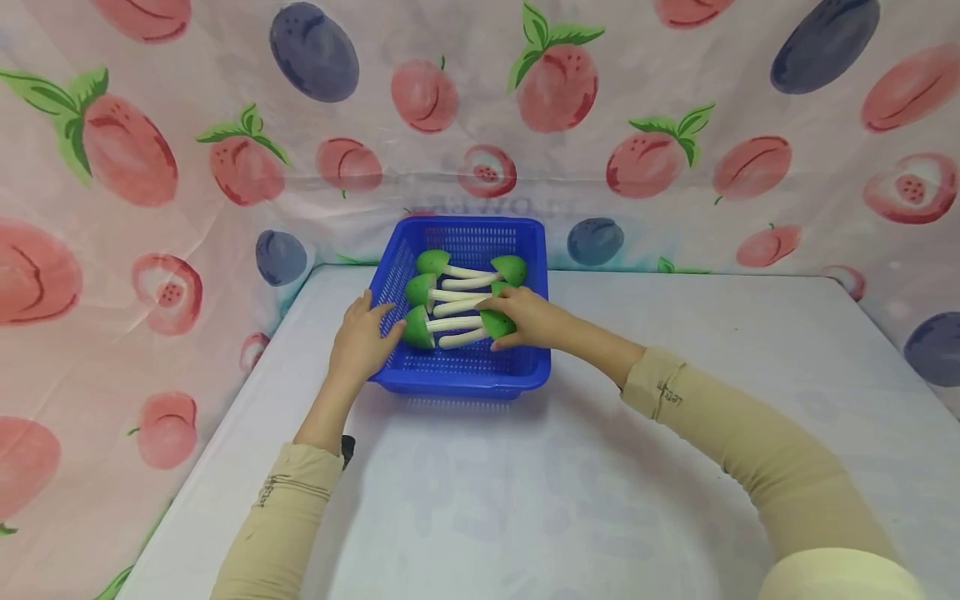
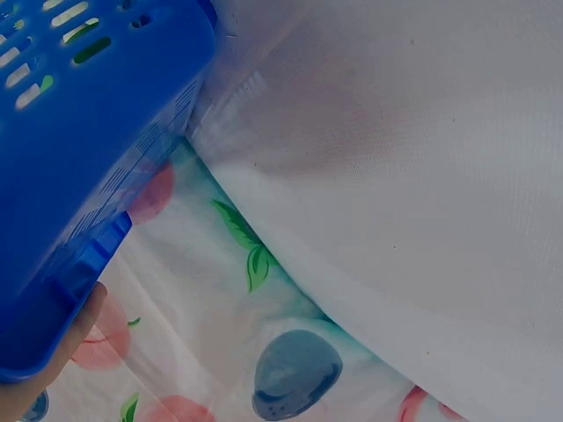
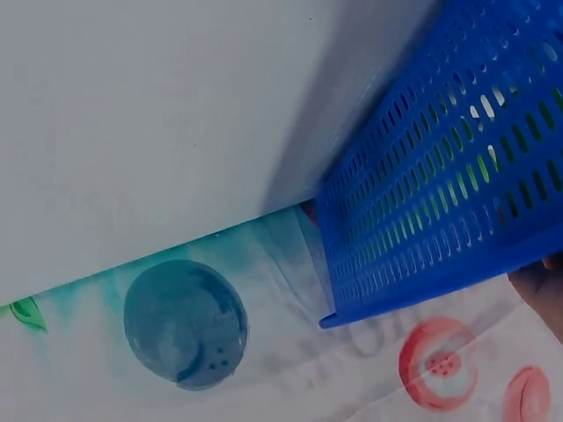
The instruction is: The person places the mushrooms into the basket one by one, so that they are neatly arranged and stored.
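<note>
A blue plastic basket (image 1: pixel 461 385) stands on the table and holds several toy mushrooms with green caps and pale stems, lying in two facing columns. My left hand (image 1: pixel 358 340) holds the basket's left rim, its thumb reaching inside close to the front-left mushroom (image 1: pixel 418 327). In the left wrist view, a finger (image 2: pixel 84 321) lies along the rim's outside. Over the right wall reaches my right hand (image 1: pixel 528 318), thumb and fingers around the green cap of the front-right mushroom (image 1: pixel 497 324). The basket wall (image 3: pixel 422 185) hides most of that hand in the right wrist view.
The white-covered table (image 1: pixel 562 492) extends in front of the basket and to both sides. Behind it hangs a fruit-print cloth (image 1: pixel 480 100), close to the basket's back edge. Another stretch of this cloth runs along the table's left side.
</note>
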{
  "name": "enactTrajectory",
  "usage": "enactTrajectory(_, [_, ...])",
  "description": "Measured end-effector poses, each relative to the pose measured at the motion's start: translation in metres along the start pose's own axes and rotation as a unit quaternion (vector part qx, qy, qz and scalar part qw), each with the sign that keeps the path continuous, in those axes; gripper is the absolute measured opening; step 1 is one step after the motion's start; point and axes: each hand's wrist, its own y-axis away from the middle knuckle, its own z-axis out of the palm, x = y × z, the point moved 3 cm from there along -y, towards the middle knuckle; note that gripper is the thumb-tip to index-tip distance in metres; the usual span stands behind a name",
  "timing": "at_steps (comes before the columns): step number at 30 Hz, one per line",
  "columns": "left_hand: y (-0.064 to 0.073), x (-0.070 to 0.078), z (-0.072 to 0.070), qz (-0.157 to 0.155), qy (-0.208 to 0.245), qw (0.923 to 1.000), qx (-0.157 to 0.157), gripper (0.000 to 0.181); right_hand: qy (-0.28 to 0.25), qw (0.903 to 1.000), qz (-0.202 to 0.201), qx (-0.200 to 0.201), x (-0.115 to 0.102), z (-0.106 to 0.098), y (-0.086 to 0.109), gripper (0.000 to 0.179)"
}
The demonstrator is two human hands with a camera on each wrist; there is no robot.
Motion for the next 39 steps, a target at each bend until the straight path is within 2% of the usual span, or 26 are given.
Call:
enactTrajectory(5, [0.0,0.002,0.002,-0.002,0.001,1.0,-0.003,0.05,-0.006,0.9999,0.012,0.003,0.004,0.007,-0.002,0.062])
enactTrajectory(12, [-0.001,0.004,0.003,0.002,0.004,1.0,0.003,0.05,0.042,0.9983,0.038,-0.015,0.004,0.012,-0.008,0.064])
enactTrajectory(18, [-0.002,0.007,0.002,0.006,0.001,1.0,-0.001,0.05,0.05,0.9976,0.046,-0.011,0.005,0.014,-0.012,0.063])
enactTrajectory(25, [0.0,0.002,0.0,0.003,-0.003,1.0,0.002,0.051,0.089,0.9935,0.05,-0.05,0.001,0.02,-0.017,0.066])
enactTrajectory(32, [0.004,-0.001,0.002,-0.002,-0.004,1.0,-0.004,0.051,0.086,0.9944,0.047,-0.039,0.0,0.025,-0.018,0.055])
enactTrajectory(39, [0.001,0.002,0.0,0.006,-0.005,1.0,-0.002,0.051,0.091,0.9941,0.055,-0.024,0.0,0.022,-0.016,0.054])
